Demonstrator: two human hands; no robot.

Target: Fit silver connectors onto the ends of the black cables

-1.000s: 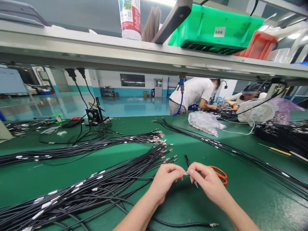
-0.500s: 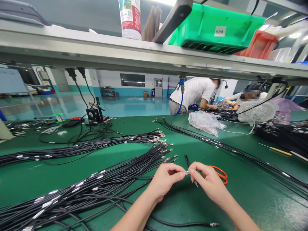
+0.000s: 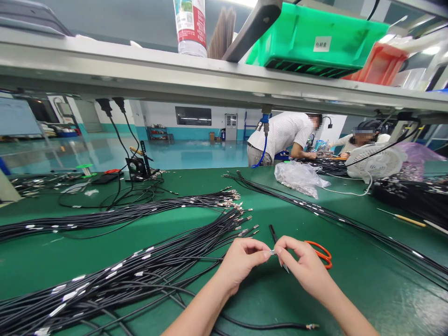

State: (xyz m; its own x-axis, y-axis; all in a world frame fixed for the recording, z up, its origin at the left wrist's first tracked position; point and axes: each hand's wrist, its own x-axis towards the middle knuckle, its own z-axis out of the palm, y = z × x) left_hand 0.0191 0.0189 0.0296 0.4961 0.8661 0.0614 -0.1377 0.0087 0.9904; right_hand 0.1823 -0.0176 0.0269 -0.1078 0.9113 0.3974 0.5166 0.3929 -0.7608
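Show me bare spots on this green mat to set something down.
Bare mat: right of the orange scissors, up to the long cable run, and between the upper bundle and lower bundle. Crowded: the lower bundle beside the left hand, which pinches a connector with the right hand.

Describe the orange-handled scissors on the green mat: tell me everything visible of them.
The scissors show only two orange loop handles, smooth and plastic-looking, lying flat on the green mat. The right hand is in front of them and hides the rest, so the blades, and whether they are open, cannot be told. That hand does not grip them: its fingers pinch a small metal piece together with the left hand. A slim dark tool lies just to their left.
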